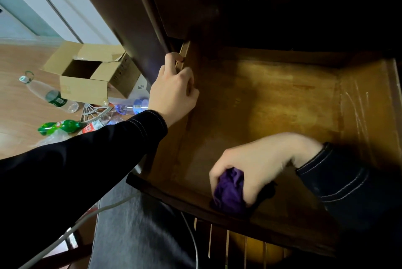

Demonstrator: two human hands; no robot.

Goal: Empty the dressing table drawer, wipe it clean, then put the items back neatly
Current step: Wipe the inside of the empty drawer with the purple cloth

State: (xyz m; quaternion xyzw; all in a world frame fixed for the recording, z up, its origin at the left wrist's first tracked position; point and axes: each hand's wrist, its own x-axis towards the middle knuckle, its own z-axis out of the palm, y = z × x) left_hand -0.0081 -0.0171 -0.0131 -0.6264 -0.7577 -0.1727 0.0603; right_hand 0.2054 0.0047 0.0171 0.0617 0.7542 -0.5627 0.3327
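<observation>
The wooden drawer is pulled out and its bottom is bare, with nothing lying in it. My right hand is closed around a bunched purple cloth and presses it on the drawer floor near the front wall. My left hand grips the drawer's left side wall, fingers curled over its top edge, right by the dark dressing table side panel. Both arms wear dark sleeves with light stitching.
On the wood floor to the left stand an open cardboard box and several plastic bottles, one clear, one green. A white cable runs over my lap. Wooden slats show below the drawer front.
</observation>
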